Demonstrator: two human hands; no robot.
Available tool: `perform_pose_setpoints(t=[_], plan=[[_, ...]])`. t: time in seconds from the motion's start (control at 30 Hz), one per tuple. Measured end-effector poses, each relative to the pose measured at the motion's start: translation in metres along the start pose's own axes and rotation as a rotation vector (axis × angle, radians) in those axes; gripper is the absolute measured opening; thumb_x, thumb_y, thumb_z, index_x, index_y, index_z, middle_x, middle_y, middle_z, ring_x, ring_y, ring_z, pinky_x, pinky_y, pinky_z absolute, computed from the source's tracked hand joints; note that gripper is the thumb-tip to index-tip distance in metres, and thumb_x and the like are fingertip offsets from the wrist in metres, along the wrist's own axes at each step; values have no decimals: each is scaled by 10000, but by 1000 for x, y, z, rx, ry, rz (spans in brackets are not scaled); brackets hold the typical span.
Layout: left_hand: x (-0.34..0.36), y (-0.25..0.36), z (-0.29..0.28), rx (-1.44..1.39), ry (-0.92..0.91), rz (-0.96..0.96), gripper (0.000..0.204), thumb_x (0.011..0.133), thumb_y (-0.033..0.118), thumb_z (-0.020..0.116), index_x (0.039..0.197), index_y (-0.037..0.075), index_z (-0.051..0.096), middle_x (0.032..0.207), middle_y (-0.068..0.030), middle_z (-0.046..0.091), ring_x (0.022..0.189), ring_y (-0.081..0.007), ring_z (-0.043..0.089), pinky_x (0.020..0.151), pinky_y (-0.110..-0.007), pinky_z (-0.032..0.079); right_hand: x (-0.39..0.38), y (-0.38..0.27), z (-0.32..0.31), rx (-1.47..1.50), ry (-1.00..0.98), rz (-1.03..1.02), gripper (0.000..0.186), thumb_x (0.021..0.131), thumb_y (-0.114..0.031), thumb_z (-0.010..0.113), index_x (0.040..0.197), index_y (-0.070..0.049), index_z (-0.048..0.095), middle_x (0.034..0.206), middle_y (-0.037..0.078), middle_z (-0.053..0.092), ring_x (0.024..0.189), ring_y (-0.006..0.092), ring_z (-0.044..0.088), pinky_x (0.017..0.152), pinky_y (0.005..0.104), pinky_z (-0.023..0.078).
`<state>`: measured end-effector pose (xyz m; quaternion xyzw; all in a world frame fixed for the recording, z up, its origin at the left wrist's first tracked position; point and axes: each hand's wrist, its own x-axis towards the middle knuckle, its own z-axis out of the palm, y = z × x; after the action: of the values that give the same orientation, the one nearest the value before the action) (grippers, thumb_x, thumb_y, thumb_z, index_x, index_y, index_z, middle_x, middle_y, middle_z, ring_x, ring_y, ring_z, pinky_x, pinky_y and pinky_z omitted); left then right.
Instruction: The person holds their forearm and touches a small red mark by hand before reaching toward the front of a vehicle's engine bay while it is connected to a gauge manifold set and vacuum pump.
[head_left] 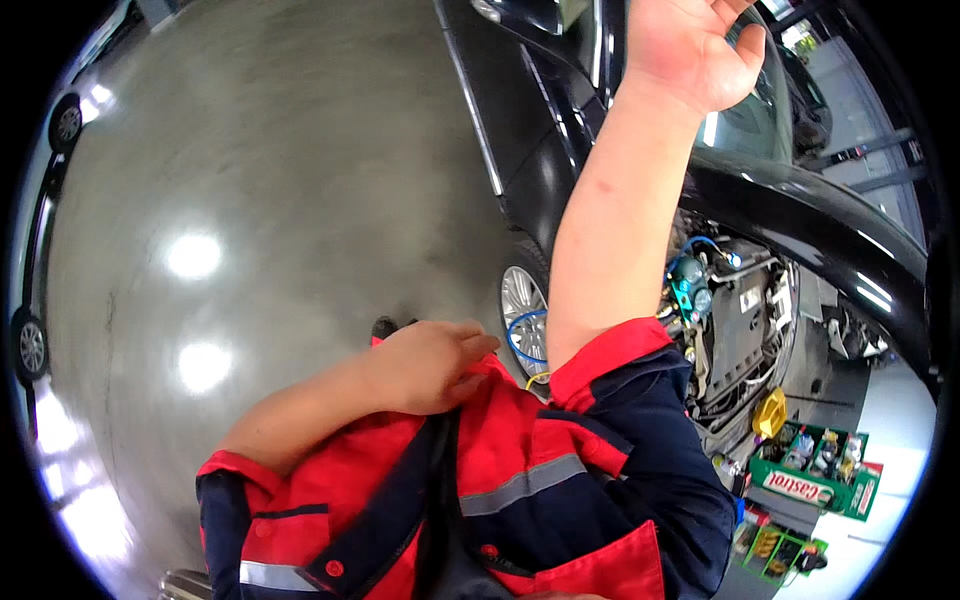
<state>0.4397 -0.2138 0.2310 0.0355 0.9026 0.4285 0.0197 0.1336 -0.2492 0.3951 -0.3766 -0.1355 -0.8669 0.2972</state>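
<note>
We're looking down past a black car (560,150) with its engine bay (740,320) open on the shiny grey floor (250,200); a yellow funnel (769,412) and a green tray of bottles (815,470) sit by the bay's lower right edge; blue hoses (525,335) loop near the front wheel (522,300). Our right hand (695,50) is raised, grip loosely open, holding nothing, hovering over the car's windscreen edge; our left hand (430,365) rests flat, fingers relaxed, on our red and navy jacket (520,480), well apart from the car.
</note>
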Motion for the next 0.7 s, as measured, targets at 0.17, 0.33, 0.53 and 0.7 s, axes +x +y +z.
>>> perform_pose_setpoints(t=[0.17, 0.33, 0.53, 0.7], plan=[[16, 17, -4, -171, 173, -188, 316, 885, 168, 636, 1153, 6, 594, 1087, -159, 632, 1022, -307, 630, 869, -385, 510, -10, -21, 4, -39, -2, -60, 322, 946, -246, 520, 1162, -23, 603, 1123, 108, 642, 1080, 243, 584, 983, 421, 422], [47, 21, -16, -467, 359, -157, 257, 917, 132, 626, 1127, -11, 589, 1076, -125, 640, 977, -208, 643, 826, -316, 511, -12, -36, 16, -39, -14, -94, 319, 945, -246, 518, 1158, -24, 605, 1112, 104, 641, 1066, 241, 584, 971, 418, 421], [87, 36, -14, -1191, 256, -53, 574, 969, 313, 610, 1396, -16, 412, 1325, -126, 527, 1140, -155, 546, 967, -309, 442, -21, -35, 20, -23, -18, -88, 316, 945, -246, 516, 1153, -26, 606, 1100, 100, 638, 1050, 237, 583, 958, 415, 421], [87, 67, 5, -1326, 293, -32, 675, 933, 316, 670, 1416, -29, 350, 1295, -119, 536, 1194, -171, 508, 1005, -326, 421, -31, -41, 32, -28, -24, -77, 314, 944, -246, 514, 1149, -27, 608, 1089, 97, 637, 1036, 234, 582, 946, 413, 420]])
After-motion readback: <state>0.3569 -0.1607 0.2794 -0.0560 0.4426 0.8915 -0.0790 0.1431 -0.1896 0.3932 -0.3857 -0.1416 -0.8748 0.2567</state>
